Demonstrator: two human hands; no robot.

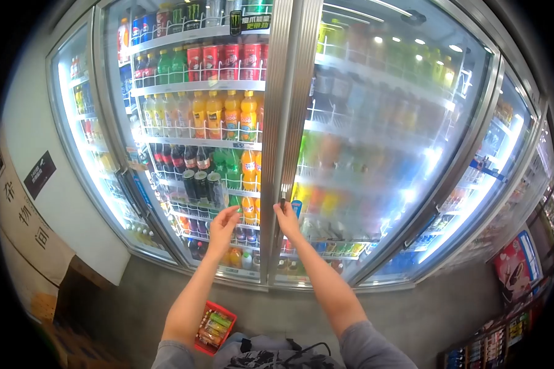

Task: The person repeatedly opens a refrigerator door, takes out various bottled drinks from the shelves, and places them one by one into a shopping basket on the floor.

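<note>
My right hand (285, 218) is closed around the dark door handle (283, 200) at the left edge of a fogged glass fridge door (375, 141). My left hand (224, 222) is raised beside it with fingers loosely bent and apart, and nothing shows in it. It is in front of the left fridge section, near several dark cans (201, 184) and orange soda bottles (248, 169). Behind the fogged door the drinks are blurred. A metal door frame (271, 123) stands between the two sections.
A red basket (230, 326) with packaged goods is on the floor by my feet. Shelves hold red cans (231, 60) and orange juice bottles (214, 114). More glass doors stand at both sides. Cardboard (28, 230) leans at left, and a goods rack (492, 347) is at lower right.
</note>
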